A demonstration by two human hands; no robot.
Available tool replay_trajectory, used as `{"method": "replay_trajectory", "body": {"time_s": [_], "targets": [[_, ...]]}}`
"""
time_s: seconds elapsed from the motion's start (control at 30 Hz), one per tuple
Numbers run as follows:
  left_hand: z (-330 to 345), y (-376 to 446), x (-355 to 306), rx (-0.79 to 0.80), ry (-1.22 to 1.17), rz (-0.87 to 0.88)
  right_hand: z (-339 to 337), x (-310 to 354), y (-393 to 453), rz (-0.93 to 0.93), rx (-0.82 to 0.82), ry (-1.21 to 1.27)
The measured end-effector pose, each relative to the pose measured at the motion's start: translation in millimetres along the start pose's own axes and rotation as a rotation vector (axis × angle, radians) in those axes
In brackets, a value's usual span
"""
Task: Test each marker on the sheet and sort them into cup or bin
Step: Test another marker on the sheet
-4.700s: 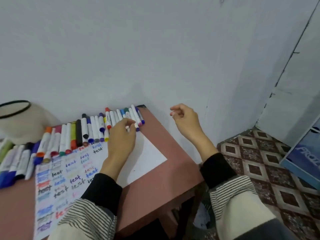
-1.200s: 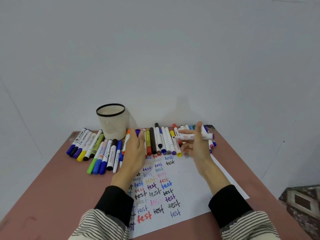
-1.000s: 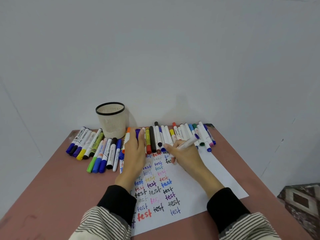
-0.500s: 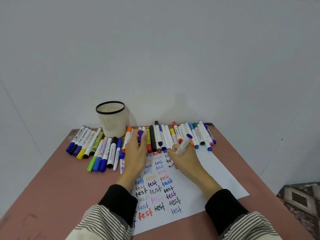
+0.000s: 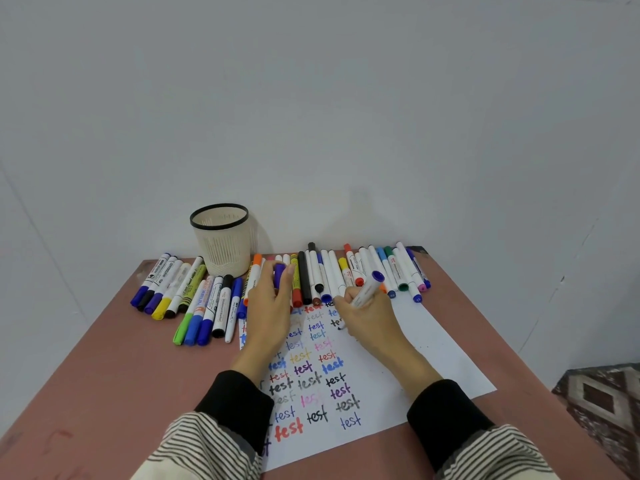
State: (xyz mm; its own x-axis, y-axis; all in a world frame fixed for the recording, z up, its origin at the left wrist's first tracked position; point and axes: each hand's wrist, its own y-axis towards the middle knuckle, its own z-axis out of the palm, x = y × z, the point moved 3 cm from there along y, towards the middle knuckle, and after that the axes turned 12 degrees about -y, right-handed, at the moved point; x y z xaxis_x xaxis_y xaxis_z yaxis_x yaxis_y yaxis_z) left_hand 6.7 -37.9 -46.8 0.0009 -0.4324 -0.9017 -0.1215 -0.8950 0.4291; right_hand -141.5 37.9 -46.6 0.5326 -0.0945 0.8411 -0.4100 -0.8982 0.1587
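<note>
My right hand [image 5: 369, 315] grips a white marker [image 5: 366, 291] with a purple end up, its tip down on the white sheet [image 5: 433, 362] near the top of the right column of "test" words. My left hand [image 5: 272, 308] rests on the sheet's top left and pinches a purple cap [image 5: 279, 271] between thumb and fingers. A cream mesh cup [image 5: 221, 239] with a black rim stands at the back of the table. A row of markers [image 5: 398, 270] lies along the sheet's far edge.
Another group of thicker markers [image 5: 187, 299] lies left of the sheet, in front of the cup. The reddish-brown table [image 5: 114, 382] stands against a white wall. Patterned floor tiles [image 5: 602, 400] show at the lower right. No bin is in view.
The view swung back from the right side to the table. My right hand brought the marker from held level down to the sheet, tip on the paper. My left hand keeps the purple cap.
</note>
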Motion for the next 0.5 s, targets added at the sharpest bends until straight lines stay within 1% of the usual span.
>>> {"method": "replay_trajectory", "body": {"time_s": [0.1, 0.27, 0.37, 0.5], "targets": [[0.6, 0.2, 0.0, 0.002, 0.011, -0.009, -0.2, -0.4, -0.8, 0.018, 0.016, 0.01], [0.4, -1.0, -2.3, 0.003, 0.0, -0.007, -2.8, -1.6, 1.3, 0.005, -0.067, 0.007], [-0.4, -0.3, -0.6, 0.004, 0.027, -0.007, -3.5, -3.4, 3.8, 0.028, -0.028, 0.019], [-0.5, 0.4, 0.7, 0.003, 0.054, 0.007, -3.6, -2.8, 2.1, -0.02, -0.028, -0.035]]}}
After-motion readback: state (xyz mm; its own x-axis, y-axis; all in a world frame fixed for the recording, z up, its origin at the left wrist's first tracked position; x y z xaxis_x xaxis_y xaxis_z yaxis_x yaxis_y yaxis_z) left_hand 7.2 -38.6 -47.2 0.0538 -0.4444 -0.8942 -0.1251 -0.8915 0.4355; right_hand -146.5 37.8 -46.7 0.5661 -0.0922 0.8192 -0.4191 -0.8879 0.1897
